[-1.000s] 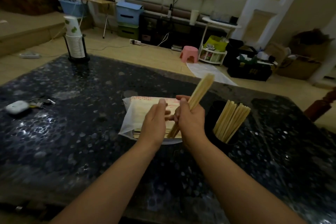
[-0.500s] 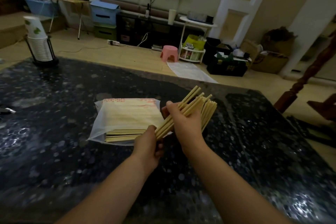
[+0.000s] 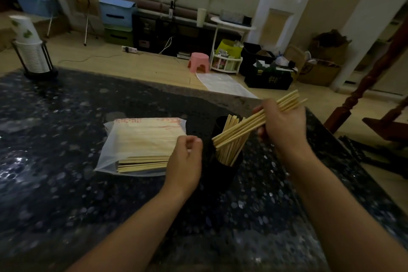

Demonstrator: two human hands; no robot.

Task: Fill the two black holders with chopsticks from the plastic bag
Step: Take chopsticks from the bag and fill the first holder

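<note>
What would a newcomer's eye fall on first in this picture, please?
Probably the right hand, gripping a slanted bundle of chopsticks over the black holder, which already holds many. Next, the plastic bag of chopsticks lying left of the holder, with the left hand at its open end.

Table: black w/ pale grey-white speckles. Holder: black. Chopsticks in it: pale tan, same as bundle. Bag: clear-whitish w/ red print along top edge. Stool: pink. Bin: light blue, over green one. Cups: white w/ green leaf marks. Floor: light wood.
</note>
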